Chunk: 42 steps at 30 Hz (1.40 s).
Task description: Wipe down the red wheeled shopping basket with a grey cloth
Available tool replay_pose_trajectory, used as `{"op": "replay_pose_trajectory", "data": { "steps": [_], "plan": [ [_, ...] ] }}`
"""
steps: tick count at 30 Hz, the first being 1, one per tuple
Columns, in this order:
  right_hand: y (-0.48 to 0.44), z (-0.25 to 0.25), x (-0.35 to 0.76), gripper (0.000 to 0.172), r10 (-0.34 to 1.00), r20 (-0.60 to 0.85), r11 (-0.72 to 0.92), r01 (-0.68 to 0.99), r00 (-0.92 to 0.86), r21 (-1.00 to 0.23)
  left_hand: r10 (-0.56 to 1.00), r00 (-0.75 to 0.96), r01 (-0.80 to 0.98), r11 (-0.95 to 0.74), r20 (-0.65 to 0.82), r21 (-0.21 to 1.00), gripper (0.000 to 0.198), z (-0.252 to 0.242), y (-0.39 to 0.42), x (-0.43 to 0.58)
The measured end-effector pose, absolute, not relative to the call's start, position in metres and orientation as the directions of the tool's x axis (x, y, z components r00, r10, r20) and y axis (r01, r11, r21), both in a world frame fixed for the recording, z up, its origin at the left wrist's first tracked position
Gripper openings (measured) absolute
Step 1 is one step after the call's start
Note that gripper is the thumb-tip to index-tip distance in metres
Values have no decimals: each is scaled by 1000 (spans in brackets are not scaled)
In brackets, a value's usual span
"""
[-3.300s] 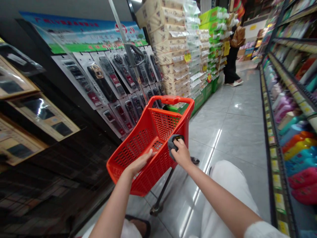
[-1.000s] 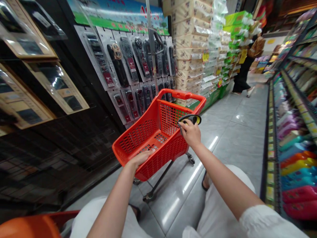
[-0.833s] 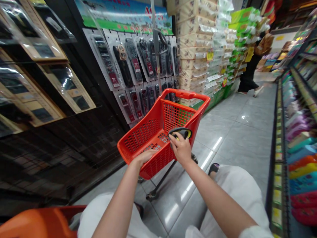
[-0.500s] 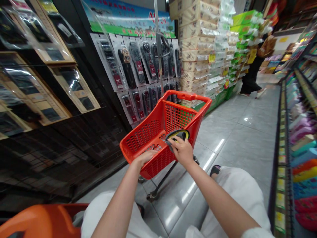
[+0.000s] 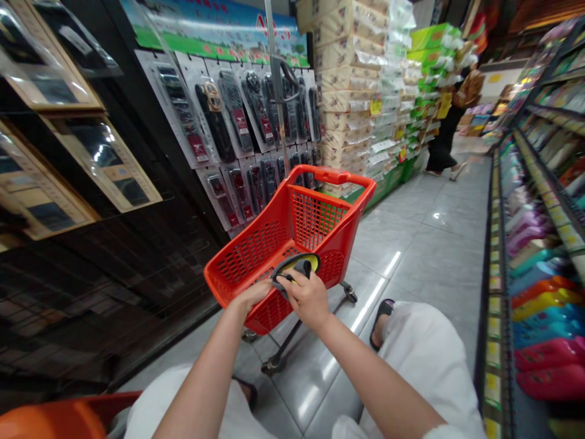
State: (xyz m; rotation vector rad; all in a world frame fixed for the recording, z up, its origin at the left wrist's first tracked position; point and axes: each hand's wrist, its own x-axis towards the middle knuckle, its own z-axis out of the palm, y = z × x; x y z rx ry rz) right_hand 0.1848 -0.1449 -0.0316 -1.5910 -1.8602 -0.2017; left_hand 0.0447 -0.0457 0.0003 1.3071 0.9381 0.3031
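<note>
A dark grey slipper (image 5: 312, 264) with a yellow insole is tilted above the near rim of the red shopping cart (image 5: 256, 244). My right hand (image 5: 307, 299) grips it from the near side, thumb and fingers closed round its edge. At the slipper's left end, my left hand (image 5: 256, 295) has its fingers pressed to the edge, with the fingertips partly hidden. Below that hand runs the cart's near side wall. Inside the cart, the visible part of the basket floor shows only its perforated red plastic.
Packaged belts (image 5: 233, 110) hang on the wall behind the cart. Stacked boxes (image 5: 347, 91) stand beyond it. A person (image 5: 450, 122) is farther down the aisle. Colourful slippers fill the shelf (image 5: 543, 311) at right. An orange object (image 5: 55, 421) sits at lower left.
My right hand has brought the slipper left and slightly down, up to my left hand. The whole view has shifted, showing more of the right shelf.
</note>
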Motion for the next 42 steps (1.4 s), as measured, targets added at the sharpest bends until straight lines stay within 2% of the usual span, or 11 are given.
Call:
{"op": "replay_pose_trajectory", "data": {
  "steps": [3, 6, 11, 16, 20, 23, 26, 30, 33, 36, 42],
  "plan": [
    [-134, -24, 223, 43, 824, 565, 149, 948, 38, -281, 627, 637, 368, 265, -449, 891, 15, 6, -47, 44],
    [-121, -12, 271, 45, 804, 574, 21, 958, 153, -285, 636, 609, 371, 300, -474, 879, 37, 11, -52, 43],
    [-98, 15, 338, 42, 725, 622, -82, 933, 297, -350, 674, 705, 248, 59, -222, 967, 61, 21, -59, 41],
    [-83, 24, 349, 42, 593, 646, -197, 864, 481, -463, 689, 709, 291, -94, -149, 952, 57, 28, -64, 45],
    [-98, -3, 297, 46, 678, 632, -139, 910, 375, -391, 785, 618, 375, -262, -30, 889, 49, 23, -74, 49],
    [-116, -24, 259, 48, 762, 618, 8, 952, 193, -307, 872, 490, 513, -280, -8, 811, 43, 15, -79, 48],
    [-122, -26, 259, 49, 782, 612, 80, 957, 114, -280, 864, 504, 527, -307, 0, 792, 43, 10, -78, 44],
    [-101, -2, 316, 46, 714, 645, -8, 924, 273, -382, 816, 578, 429, -300, -4, 852, 56, 11, -71, 40],
    [-77, 16, 368, 46, 540, 650, -112, 812, 534, -573, 803, 595, 412, -267, -35, 871, 65, 13, -69, 41],
    [-56, 17, 392, 49, 380, 553, -156, 641, 741, -752, 789, 612, 406, -256, -52, 877, 67, 13, -68, 41],
    [-46, -35, 336, 56, 395, 496, -143, 586, 773, -798, 779, 624, 434, -281, -60, 856, 70, 13, -65, 42]
  ]
}}
